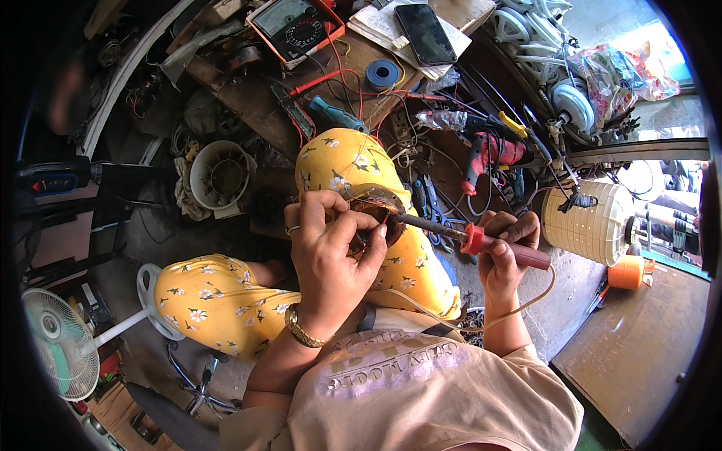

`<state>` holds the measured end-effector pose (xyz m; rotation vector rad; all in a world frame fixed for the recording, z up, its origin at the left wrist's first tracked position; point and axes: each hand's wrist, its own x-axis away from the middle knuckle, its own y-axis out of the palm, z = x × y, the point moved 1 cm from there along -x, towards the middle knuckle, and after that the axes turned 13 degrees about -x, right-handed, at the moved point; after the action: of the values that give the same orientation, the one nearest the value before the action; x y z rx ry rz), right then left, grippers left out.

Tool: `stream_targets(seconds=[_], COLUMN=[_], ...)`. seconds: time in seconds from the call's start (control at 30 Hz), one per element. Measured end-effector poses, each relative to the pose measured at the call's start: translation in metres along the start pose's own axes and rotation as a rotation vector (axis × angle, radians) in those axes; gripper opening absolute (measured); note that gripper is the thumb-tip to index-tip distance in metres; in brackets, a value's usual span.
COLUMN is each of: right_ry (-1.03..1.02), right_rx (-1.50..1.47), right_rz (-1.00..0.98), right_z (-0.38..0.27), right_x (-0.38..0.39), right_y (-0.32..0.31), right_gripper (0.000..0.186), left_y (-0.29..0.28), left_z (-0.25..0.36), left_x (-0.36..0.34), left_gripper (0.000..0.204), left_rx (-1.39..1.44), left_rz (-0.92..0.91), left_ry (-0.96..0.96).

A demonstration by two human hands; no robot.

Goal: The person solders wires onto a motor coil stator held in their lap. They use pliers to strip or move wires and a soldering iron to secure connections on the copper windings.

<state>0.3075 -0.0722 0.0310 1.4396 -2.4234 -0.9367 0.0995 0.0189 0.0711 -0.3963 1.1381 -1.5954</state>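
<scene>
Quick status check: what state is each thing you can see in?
Right hand: closed around soldering iron
Left hand: fingers bent at round workpiece, grip unclear
Soldering iron: tip at workpiece, heat not visible
Round workpiece: over the lap, partly hidden
Phone: face up, screen dark
Blue tape roll: lying flat
Fan: spinning or not, unclear

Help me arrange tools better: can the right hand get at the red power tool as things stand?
Probably not straight away: the right hand is gripping the soldering iron. Otherwise the red power tool looks close, though a dark cord crosses it.
</scene>
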Motion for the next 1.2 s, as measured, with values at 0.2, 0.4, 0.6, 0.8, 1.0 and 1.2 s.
stream_targets(seconds=[0.2, 0.4, 0.6, 0.8, 1.0, 1.2], right_ry=[-0.011, -0.015, -0.004, -0.003, -0.008, -0.002], right_rx=[-0.003, 0.007, 0.012, 0.015, 0.008, 0.002], right_rz=[-0.005, -0.002, -0.002, 0.001, -0.01, -0.001], right_z=[-0.0003, -0.0006, -0.0007, 0.0001, 0.0003, 0.0002], right_x=[-0.0014, -0.0011, -0.0012, -0.0022, -0.0037, -0.0044], right_y=[0.0017, 0.0006, 0.0007, 0.0004, 0.0002, 0.001], right_gripper=[0.042, 0.042, 0.042, 0.042, 0.042, 0.043], left_y=[-0.0001, -0.0009, -0.002, -0.0023, -0.0019, -0.0006], left_z=[-0.0006, 0.0, -0.0013, -0.0024, -0.002, -0.0006], left_x=[-0.0002, -0.0008, -0.0001, -0.0006, -0.0006, 0.0014], left_gripper=[0.012, 0.011, 0.012, 0.014, 0.015, 0.012], left_rx=[0.004, 0.003, -0.017, -0.03, -0.014, 0.003], left_rz=[0.0, -0.005, -0.017, -0.012, -0.01, -0.007], left_ry=[0.007, 0.01, 0.029, 0.051, 0.045, 0.017])
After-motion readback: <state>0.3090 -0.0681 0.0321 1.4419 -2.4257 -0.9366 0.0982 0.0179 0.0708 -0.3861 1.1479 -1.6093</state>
